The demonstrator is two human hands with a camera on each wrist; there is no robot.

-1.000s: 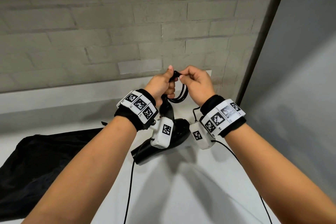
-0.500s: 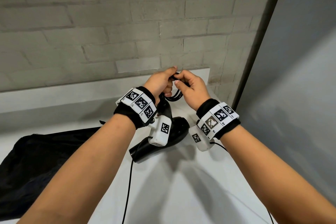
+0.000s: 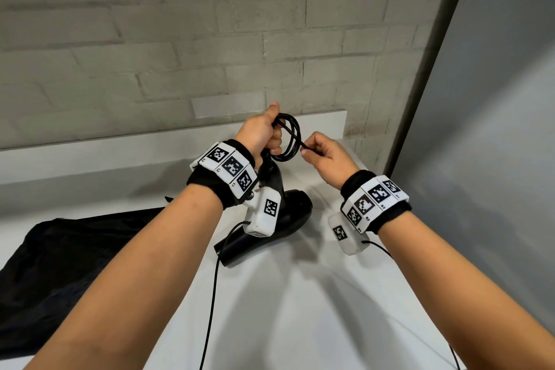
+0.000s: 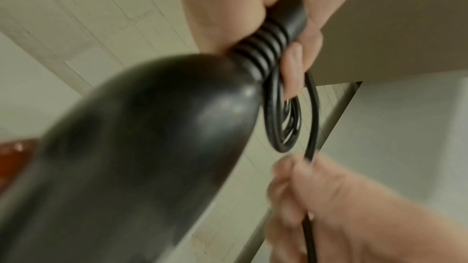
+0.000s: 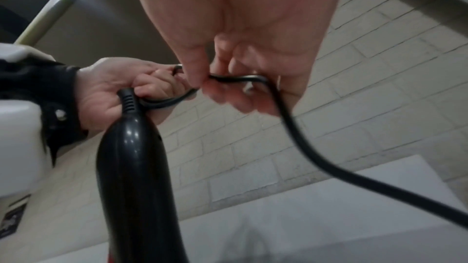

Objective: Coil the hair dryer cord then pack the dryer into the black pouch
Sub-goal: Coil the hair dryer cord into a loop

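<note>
The black hair dryer hangs above the white counter, handle up, barrel pointing down left. My left hand grips the ribbed strain relief at the handle's end together with several loops of the black cord. Just to the right, my right hand pinches the free run of cord between thumb and fingers; the cord then trails down past my wrist. The black pouch lies flat on the counter at the left, partly hidden by my left forearm.
A grey brick wall with a white ledge stands behind the counter. A grey panel with a metal edge closes off the right side. Thin wrist-camera cables hang over the white counter.
My right hand has drawn away to the right of the left hand, pulling out a length of cord. The coil in my left hand now stands open as visible loops.
</note>
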